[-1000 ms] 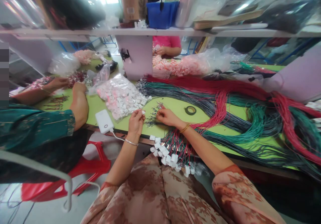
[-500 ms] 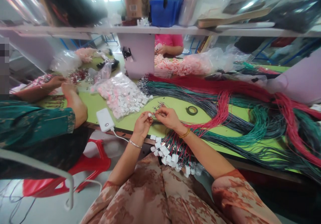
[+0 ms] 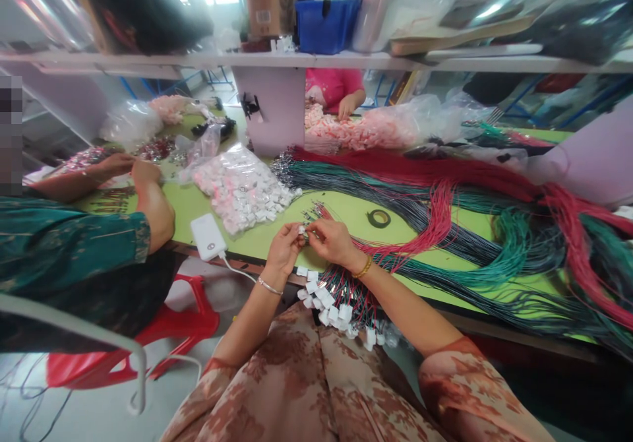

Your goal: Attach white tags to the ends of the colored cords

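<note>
My left hand [image 3: 285, 249] pinches a small white connector [image 3: 301, 229] above the table's front edge. Close against it, my right hand [image 3: 332, 239] has its fingers pressed together at the connector; whatever lies between them is too small to make out. Just behind my hands are loose wire ends [image 3: 319, 210]. Wires with white connectors [image 3: 324, 297] hang in a bunch over the edge below my right wrist. A clear bag of white connectors [image 3: 242, 188] lies behind my left hand. Long red wires [image 3: 395, 165] and green wires [image 3: 514, 237] spread to the right.
A white power bank [image 3: 208, 236] with a cable sits left of my hands, a roll of black tape [image 3: 378, 218] to the right. At the left, a co-worker's arms [image 3: 155, 204] reach over the table. Another person [image 3: 336, 89] works beyond the shelf [image 3: 316, 60]. A red stool [image 3: 192, 320] stands below.
My hands have shifted slightly right and stay close together. The left co-worker's hands have moved a little right. The far person's hand now reaches down to the pale pink pile.
</note>
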A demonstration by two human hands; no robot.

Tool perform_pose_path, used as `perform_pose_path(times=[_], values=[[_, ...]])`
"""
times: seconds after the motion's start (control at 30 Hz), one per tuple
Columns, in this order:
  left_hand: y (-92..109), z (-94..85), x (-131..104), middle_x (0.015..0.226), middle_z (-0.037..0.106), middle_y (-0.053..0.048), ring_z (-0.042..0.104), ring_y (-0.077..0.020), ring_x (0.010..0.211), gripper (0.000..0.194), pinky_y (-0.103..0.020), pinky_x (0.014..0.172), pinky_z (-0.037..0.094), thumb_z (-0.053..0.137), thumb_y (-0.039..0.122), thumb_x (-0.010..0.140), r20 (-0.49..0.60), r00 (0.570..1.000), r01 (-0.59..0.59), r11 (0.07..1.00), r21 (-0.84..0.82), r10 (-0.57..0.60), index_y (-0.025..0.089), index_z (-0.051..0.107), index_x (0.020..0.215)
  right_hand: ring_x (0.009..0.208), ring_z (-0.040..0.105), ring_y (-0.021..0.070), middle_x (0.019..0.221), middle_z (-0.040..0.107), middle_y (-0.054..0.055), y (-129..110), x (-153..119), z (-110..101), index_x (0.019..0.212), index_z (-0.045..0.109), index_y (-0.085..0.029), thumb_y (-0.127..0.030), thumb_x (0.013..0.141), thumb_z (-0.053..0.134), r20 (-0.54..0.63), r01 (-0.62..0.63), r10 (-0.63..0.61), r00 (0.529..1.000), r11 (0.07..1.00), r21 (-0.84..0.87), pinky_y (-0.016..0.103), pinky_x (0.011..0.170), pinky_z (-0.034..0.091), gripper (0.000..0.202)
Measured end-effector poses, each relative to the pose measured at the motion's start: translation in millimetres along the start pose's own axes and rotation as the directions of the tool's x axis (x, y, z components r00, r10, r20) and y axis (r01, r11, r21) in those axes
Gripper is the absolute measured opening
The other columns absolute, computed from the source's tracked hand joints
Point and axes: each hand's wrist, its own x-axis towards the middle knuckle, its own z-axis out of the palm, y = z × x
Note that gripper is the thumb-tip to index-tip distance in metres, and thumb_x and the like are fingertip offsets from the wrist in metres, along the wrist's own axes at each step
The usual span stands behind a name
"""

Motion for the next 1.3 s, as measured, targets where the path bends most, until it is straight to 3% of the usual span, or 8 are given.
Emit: perform_pose_path(times=[0.23, 0.47, 0.57, 0.7, 1.0, 1.3], values=[[-11, 2.3, 3, 0.059, 0.055, 0.003, 0.048, -0.0047, 0.050, 0.029, -0.019, 0.051, 0.037, 0.081, 0.026, 0.062, -0.100, 0.994, -0.025, 0.997, 0.070, 0.032, 0.013, 0.056, 0.069, 0.067, 0.056, 0.0166, 0.073, 0.065, 0.007, 11, -5, 10, 0.081, 0.061, -0.017, -0.018, 0.082, 0.050, -0.024, 0.083, -0.083, 0.996, 0.996, -0.030, 0.027, 0.063, 0.040, 0.011], [-14, 1.4, 6, 0.065, 0.060, 0.002, 0.051, -0.0055, 0.053, 0.028, -0.020, 0.055, 0.039, 0.080, 0.027, 0.064, -0.078, 0.985, -0.142, 0.984, 0.112, 0.151, 0.014, 0.059, 0.076, 0.052, 0.045, 0.0103, 0.061, 0.059, -0.001, 6, -2, 6, 0.072, 0.058, -0.017, -0.025, 0.083, 0.051, 0.053, -0.236, 0.230, 0.972, 0.958, 0.166, 0.023, 0.053, 0.032, 0.015], [-13, -2.6, 7, 0.069, 0.061, 0.000, 0.054, -0.0068, 0.058, 0.026, -0.020, 0.058, 0.041, 0.079, 0.027, 0.065, -0.074, 0.985, -0.151, 0.984, 0.095, 0.158, 0.014, 0.059, 0.076, 0.053, 0.044, 0.0099, 0.060, 0.056, -0.001, 3, -2, 2, 0.071, 0.058, -0.017, -0.022, 0.080, 0.052, 0.019, -0.212, 0.212, 0.977, 0.959, 0.190, 0.023, 0.054, 0.033, 0.012], [-10, -5.8, 8, 0.072, 0.062, -0.001, 0.055, -0.0082, 0.061, 0.024, -0.021, 0.059, 0.041, 0.078, 0.025, 0.066, -0.025, 0.998, -0.061, 0.997, 0.036, 0.062, 0.013, 0.058, 0.075, 0.057, 0.046, 0.0110, 0.063, 0.057, 0.000, 2, -3, -3, 0.073, 0.058, -0.017, -0.022, 0.080, 0.053, -0.010, -0.147, 0.152, 0.988, 0.970, 0.192, 0.023, 0.057, 0.034, 0.010], [-10, 6.0, -1, 0.067, 0.059, 0.001, 0.051, -0.0054, 0.056, 0.026, -0.019, 0.055, 0.040, 0.081, 0.022, 0.061, -0.006, 1.000, -0.026, 1.000, 0.012, 0.026, 0.012, 0.060, 0.073, 0.060, 0.050, 0.0126, 0.067, 0.061, 0.002, 4, -6, 1, 0.074, 0.057, -0.017, -0.020, 0.080, 0.052, 0.003, -0.054, 0.054, 0.999, 0.989, 0.135, 0.024, 0.059, 0.036, 0.008], [-18, 1.8, 1, 0.062, 0.059, 0.002, 0.050, -0.0052, 0.053, 0.031, -0.019, 0.054, 0.038, 0.083, 0.030, 0.059, -0.068, 0.993, -0.090, 0.987, 0.137, 0.100, 0.013, 0.060, 0.072, 0.058, 0.049, 0.0123, 0.067, 0.062, 0.002, 4, -11, 7, 0.075, 0.056, -0.017, -0.021, 0.086, 0.048, 0.094, -0.156, 0.150, 0.984, 0.987, 0.051, 0.024, 0.057, 0.032, 0.014]])
